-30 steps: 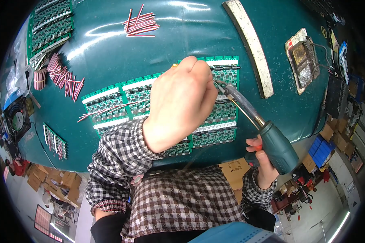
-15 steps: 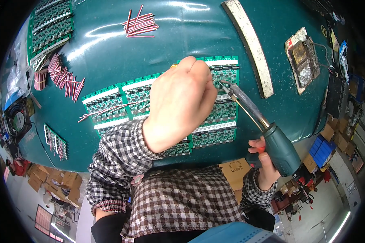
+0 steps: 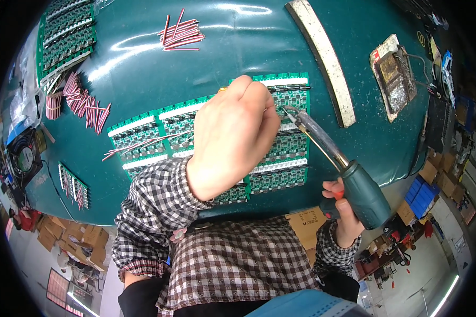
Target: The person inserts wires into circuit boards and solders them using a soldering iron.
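My left hand (image 3: 230, 132) is closed over the green circuit boards (image 3: 280, 182), its fingertips hidden beneath it. Whatever it pinches cannot be made out. Thin red-and-white wires (image 3: 143, 143) lie across the boards on the left and run up to that hand; whether it grips them is unclear. Wrapped round the dark green handle of a soldering gun (image 3: 366, 193) is my right hand (image 3: 346, 219), one finger by a red trigger. The gun points up and left, its tip close to my left fingers, above the upper right board.
A wire pile (image 3: 182, 34) lies at the back. Bundled wires (image 3: 82, 100) and a stack of boards (image 3: 67, 34) are at left, above a small wired board (image 3: 73, 185) and a fan (image 3: 25, 158). On the right are a curved white strip (image 3: 325, 61) and a soldering stand (image 3: 394, 79).
Both hands and the soldering gun keep nearly the same pose. The gun and my left hand appear a few pixels further left, along with a slight shift of the whole view.
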Demonstrator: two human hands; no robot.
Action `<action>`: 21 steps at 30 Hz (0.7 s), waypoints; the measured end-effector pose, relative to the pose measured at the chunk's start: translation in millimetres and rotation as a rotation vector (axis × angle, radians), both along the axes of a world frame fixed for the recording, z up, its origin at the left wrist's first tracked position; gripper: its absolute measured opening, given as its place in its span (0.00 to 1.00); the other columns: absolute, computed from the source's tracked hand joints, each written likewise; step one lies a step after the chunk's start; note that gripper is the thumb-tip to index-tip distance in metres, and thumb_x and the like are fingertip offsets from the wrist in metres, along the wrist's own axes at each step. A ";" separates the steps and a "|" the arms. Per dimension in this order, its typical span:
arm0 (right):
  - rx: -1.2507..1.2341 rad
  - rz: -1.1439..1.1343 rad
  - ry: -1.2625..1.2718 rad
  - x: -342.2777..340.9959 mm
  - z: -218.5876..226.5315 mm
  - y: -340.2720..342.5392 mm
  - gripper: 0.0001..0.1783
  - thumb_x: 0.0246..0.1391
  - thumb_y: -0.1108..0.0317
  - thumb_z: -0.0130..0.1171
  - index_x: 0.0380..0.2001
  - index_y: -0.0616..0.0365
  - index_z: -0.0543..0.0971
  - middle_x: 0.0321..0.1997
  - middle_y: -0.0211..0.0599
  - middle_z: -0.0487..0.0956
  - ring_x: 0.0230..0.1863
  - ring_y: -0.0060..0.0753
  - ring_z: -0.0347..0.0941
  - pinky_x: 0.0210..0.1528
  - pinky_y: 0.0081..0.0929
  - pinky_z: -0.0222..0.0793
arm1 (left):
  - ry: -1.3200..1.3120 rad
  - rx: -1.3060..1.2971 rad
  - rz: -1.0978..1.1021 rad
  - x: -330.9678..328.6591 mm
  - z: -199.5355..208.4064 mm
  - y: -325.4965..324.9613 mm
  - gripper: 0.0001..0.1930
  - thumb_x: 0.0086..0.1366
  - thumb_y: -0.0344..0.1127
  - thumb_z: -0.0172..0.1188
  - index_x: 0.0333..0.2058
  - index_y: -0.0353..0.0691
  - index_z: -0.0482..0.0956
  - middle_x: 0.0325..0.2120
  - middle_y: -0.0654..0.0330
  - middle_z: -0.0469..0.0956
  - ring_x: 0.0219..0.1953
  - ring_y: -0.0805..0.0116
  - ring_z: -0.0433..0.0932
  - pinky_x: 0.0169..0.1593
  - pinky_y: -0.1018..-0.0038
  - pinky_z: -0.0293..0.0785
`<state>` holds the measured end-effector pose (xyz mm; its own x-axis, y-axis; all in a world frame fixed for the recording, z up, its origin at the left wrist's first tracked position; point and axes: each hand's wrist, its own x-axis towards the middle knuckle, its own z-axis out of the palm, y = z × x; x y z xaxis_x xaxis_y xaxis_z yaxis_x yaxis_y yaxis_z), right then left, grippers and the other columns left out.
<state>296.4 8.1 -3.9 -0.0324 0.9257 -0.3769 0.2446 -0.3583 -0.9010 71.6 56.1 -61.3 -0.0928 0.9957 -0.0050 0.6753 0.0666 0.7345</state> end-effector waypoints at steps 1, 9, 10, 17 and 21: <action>0.000 0.000 0.001 0.0 -0.3 -0.4 0.25 0.45 0.62 0.59 0.41 0.74 0.69 0.33 0.48 0.74 0.34 0.43 0.74 0.33 0.31 0.75 | -0.005 0.003 0.004 0.3 -0.3 -0.3 0.05 0.46 0.26 0.58 0.22 0.39 0.70 0.18 0.60 0.67 0.19 0.65 0.68 0.23 0.72 0.63; 0.010 0.005 0.006 -0.8 -0.3 0.1 0.26 0.45 0.61 0.61 0.40 0.74 0.70 0.32 0.46 0.74 0.33 0.42 0.74 0.33 0.32 0.75 | 0.009 0.030 0.015 3.7 -1.7 -2.4 0.05 0.46 0.27 0.56 0.21 0.38 0.68 0.19 0.56 0.66 0.21 0.57 0.69 0.25 0.68 0.65; 0.011 0.005 0.006 -0.5 -0.7 -0.2 0.26 0.45 0.61 0.61 0.40 0.74 0.70 0.32 0.46 0.74 0.33 0.42 0.74 0.33 0.32 0.75 | 0.023 0.038 0.014 3.9 -1.9 -2.6 0.05 0.46 0.27 0.56 0.21 0.38 0.68 0.19 0.56 0.66 0.21 0.58 0.69 0.25 0.68 0.65; -0.039 0.042 0.058 12.7 -6.8 -4.7 0.35 0.40 0.70 0.66 0.49 0.66 0.58 0.34 0.43 0.75 0.35 0.34 0.74 0.40 0.32 0.72 | 0.078 0.115 0.025 6.5 -6.9 -5.0 0.06 0.46 0.27 0.56 0.20 0.38 0.67 0.19 0.56 0.65 0.20 0.59 0.68 0.25 0.68 0.65; 0.006 0.072 0.009 14.7 -8.0 -5.5 0.35 0.39 0.69 0.66 0.48 0.66 0.59 0.32 0.42 0.76 0.34 0.32 0.74 0.39 0.31 0.71 | 0.085 0.126 0.032 8.4 -8.9 -6.0 0.06 0.46 0.27 0.56 0.20 0.38 0.66 0.18 0.57 0.65 0.20 0.60 0.68 0.24 0.69 0.65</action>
